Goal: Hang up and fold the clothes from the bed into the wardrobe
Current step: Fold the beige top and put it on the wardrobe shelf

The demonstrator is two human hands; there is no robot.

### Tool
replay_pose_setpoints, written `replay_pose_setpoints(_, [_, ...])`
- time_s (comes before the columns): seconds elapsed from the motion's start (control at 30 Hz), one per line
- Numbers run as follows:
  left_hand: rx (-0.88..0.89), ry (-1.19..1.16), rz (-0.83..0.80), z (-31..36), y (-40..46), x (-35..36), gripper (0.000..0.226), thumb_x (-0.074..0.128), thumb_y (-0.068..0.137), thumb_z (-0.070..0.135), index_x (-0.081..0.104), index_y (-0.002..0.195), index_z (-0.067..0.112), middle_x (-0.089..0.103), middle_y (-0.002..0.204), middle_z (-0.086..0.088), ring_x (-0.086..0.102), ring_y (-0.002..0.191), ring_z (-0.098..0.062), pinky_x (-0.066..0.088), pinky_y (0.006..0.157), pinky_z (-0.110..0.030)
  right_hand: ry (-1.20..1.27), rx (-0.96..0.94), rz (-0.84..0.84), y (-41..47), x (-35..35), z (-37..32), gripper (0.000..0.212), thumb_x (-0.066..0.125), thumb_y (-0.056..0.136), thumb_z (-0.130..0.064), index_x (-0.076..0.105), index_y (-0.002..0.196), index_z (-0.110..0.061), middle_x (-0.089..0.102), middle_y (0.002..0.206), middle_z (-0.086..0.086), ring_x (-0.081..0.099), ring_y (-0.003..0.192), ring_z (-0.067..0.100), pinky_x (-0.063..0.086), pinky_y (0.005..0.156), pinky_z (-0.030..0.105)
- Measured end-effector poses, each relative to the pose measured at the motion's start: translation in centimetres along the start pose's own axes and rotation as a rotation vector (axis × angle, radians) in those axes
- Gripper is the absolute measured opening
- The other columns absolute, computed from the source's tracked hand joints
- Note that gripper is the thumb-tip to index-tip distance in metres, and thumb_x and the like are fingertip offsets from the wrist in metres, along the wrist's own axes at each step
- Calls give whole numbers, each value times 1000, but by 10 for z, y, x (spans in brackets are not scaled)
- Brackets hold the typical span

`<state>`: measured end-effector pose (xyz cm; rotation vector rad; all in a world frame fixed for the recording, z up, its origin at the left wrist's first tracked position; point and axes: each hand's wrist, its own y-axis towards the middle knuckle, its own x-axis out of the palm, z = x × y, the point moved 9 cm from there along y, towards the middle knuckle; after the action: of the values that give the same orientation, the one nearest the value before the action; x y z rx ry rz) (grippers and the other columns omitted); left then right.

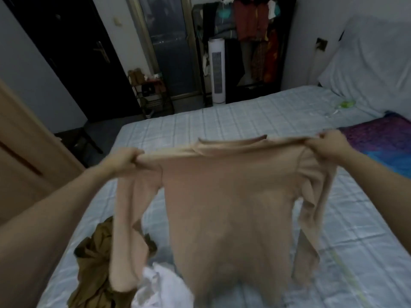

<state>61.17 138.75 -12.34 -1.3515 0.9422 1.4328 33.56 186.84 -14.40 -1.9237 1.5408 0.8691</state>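
Note:
A beige long-sleeved top (231, 205) hangs spread out in the air above the bed (255, 116). My left hand (124, 157) grips its left shoulder and my right hand (329, 144) grips its right shoulder, stretching the shoulder line taut. Both sleeves dangle down at the sides. Under the top, at the near left of the bed, lie a crumpled olive-brown garment (93, 258) and a white garment (160, 287), partly hidden by the left sleeve. The open wardrobe rack (255, 27) with hanging clothes stands across the room beyond the bed.
A purple and blue blanket (382, 141) lies at the bed's right side, and a pale pillow (373, 63) leans at the far right. A white tower fan (216, 70) stands before the wardrobe rack. A wooden door (24, 156) is at left, a small shelf (151, 94) by the dark door.

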Motion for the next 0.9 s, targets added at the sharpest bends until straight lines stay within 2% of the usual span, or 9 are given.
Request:
replay_pose_setpoints(0.07, [50,106,202,15,23,-64,12,73,76,16,62,80,20,55,80,0,57,79,-27,43,64,-36,66,-14,168,23,-43,-30,38,70,83,-33,63,73,2,57,68,22,57,68,31,43,62,40])
replay_pose_setpoints(0.2, [132,248,489,29,35,-150,17,74,79,13,60,77,21,46,76,2,50,70,-24,34,53,-33,62,-116,379,47,-110,-70,49,63,77,-48,54,58,-4,53,56,15,50,55,28,40,54,36])
replay_pose_setpoints(0.3, [198,331,569,36,33,-167,22,76,74,2,58,74,15,44,74,-1,50,68,-28,30,52,-32,-4,-147,419,42,-127,-77,50,60,80,-51,58,62,-4,57,58,14,54,60,31,46,57,37])
replay_pose_setpoints(0.37, [212,349,561,36,29,-157,26,76,72,-2,56,75,14,41,74,0,47,67,-27,30,52,-33,-1,-214,427,31,-124,-75,47,60,82,-44,53,57,-5,53,53,13,51,56,29,40,52,36])
replay_pose_setpoints(0.53, [249,358,450,20,3,-76,28,80,64,0,60,80,13,42,76,-3,46,65,-26,36,51,-37,-199,-269,326,-15,-71,-31,41,53,82,-47,50,67,-9,55,63,8,55,65,31,34,52,34])
replay_pose_setpoints(0.67, [408,297,378,38,-49,22,4,52,69,10,54,68,13,43,68,-7,45,58,-25,24,52,-32,-341,-287,195,-70,-7,34,32,49,70,-45,55,75,-15,63,69,14,62,69,37,35,55,35])
replay_pose_setpoints(0.73, [472,255,309,42,-74,88,8,47,67,15,55,69,15,45,69,-7,46,59,-25,23,55,-31,-418,-250,90,-100,31,74,28,50,69,-45,54,78,-19,63,67,12,63,68,35,34,55,34])
replay_pose_setpoints(0.83, [497,189,178,39,-119,200,10,61,67,21,56,75,21,50,76,-3,52,64,-24,32,54,-31,-513,-184,-118,-147,97,147,24,60,81,-46,47,78,-26,54,61,-5,56,60,26,35,52,33])
replay_pose_setpoints(0.9, [535,109,133,48,-155,266,12,53,73,19,61,80,23,56,76,-1,56,65,-20,40,57,-32,-552,-191,-221,-182,138,193,25,61,83,-50,47,79,-31,54,63,-9,55,58,20,37,49,32])
